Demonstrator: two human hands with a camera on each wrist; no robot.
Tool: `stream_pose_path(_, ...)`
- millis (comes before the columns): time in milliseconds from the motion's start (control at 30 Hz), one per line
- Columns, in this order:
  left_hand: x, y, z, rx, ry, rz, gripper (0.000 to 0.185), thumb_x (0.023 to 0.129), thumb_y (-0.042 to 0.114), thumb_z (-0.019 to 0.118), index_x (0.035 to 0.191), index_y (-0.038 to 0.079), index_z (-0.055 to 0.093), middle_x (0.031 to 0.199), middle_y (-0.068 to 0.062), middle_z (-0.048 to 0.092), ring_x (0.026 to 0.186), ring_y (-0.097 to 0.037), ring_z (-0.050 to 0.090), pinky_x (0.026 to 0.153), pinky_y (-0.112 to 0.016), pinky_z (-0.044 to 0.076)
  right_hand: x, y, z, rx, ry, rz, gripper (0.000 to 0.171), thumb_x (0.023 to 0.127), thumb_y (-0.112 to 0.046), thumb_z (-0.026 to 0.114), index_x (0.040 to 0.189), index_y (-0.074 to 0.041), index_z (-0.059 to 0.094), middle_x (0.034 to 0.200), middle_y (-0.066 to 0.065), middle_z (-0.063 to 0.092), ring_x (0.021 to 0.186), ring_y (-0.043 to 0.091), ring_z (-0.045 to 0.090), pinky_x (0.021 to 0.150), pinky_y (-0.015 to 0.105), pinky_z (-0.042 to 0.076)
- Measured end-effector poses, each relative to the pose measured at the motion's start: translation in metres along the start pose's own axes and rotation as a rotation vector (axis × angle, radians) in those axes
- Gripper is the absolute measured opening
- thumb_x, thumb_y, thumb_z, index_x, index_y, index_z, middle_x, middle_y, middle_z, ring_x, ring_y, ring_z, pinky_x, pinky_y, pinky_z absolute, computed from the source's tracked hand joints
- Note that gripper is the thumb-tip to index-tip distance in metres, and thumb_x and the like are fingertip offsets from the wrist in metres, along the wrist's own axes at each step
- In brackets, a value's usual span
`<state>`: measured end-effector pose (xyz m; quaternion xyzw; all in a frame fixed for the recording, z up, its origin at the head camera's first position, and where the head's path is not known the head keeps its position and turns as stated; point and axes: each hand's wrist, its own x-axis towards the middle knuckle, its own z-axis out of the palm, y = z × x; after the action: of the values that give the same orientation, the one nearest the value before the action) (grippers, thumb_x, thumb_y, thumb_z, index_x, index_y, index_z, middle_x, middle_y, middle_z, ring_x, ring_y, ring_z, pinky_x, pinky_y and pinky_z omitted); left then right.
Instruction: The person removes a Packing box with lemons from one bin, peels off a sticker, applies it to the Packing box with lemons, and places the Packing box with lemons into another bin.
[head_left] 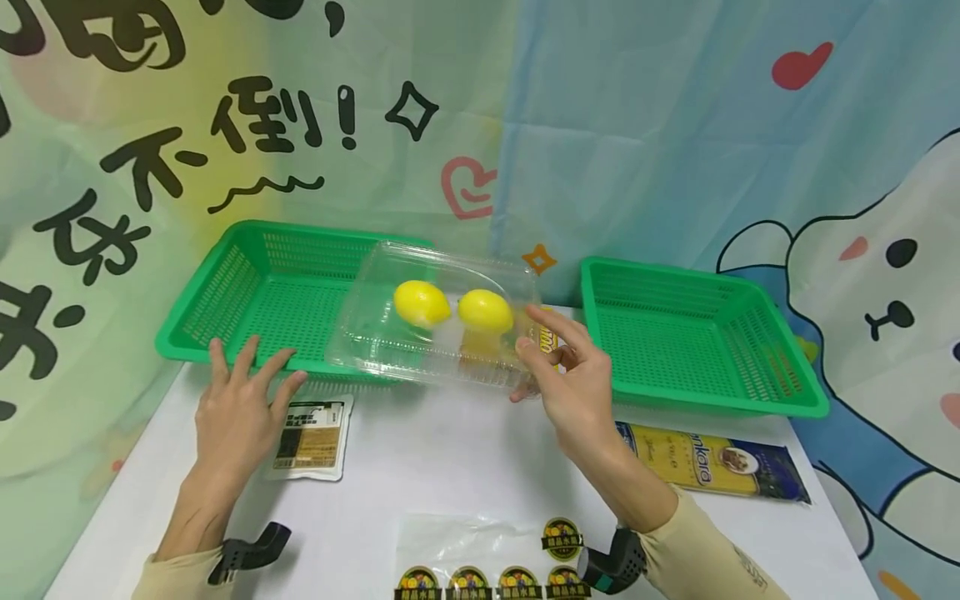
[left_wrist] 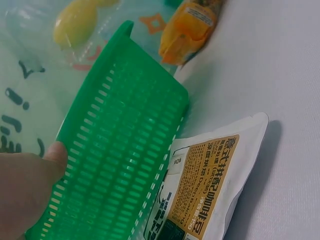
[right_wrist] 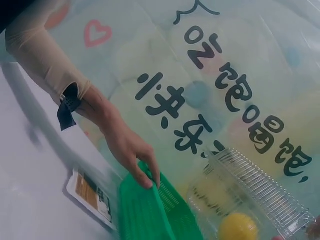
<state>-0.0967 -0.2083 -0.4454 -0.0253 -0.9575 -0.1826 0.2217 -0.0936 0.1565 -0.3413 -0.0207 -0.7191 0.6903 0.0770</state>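
My right hand [head_left: 573, 375] grips the right end of a clear plastic clamshell box [head_left: 375, 350], thumb on the near side. Two yellow lemons [head_left: 486, 312] show inside the box, which is raised and tilted, overlapping the left green basket's right end in the head view. My left hand [head_left: 240, 408] holds the front rim of that green basket [head_left: 187, 304], with the thumb [left_wrist: 56, 152] on the outer wall and fingers over the rim. Just below the basket lies a white and brown coffee bean pouch [head_left: 311, 437], close to the left hand.
A second green basket [head_left: 705, 333] stands at the right. In front of it lies a yellow and blue pasta pack [head_left: 712, 462]. A yellow packet [head_left: 549, 340] sits partly hidden behind the right hand. Round fruit stickers [head_left: 519, 583] on a sheet lie at the front edge. A printed curtain hangs behind.
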Motion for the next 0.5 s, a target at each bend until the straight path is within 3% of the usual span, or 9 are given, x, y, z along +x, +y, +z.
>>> stream_pose_path(233, 0.000, 0.001, 0.000, -0.004, -0.006, 0.001, 0.042, 0.099, 0.036, 0.072, 0.134, 0.011, 0.070, 0.154, -0.031, 0.048, 0.146, -0.069, 0.024, 0.082, -0.083, 0.046, -0.016, 0.001, -0.021, -0.025, 0.010, -0.019, 0.044, 0.098, 0.001, 0.070, 0.141, -0.009, 0.066, 0.146, -0.007, 0.052, 0.066, 0.015, 0.053, 0.054, 0.041, 0.062)
stream_pose_path(500, 0.001, -0.001, 0.001, -0.002, 0.007, 0.010, 0.043, 0.097, 0.035, 0.074, 0.134, 0.012, 0.070, 0.154, -0.031, 0.049, 0.146, -0.068, 0.025, 0.082, -0.083, 0.046, -0.036, 0.009, -0.040, -0.054, 0.031, -0.004, 0.044, 0.098, 0.005, 0.067, 0.140, -0.009, 0.066, 0.147, -0.001, 0.050, 0.070, 0.014, 0.053, 0.053, 0.038, 0.062)
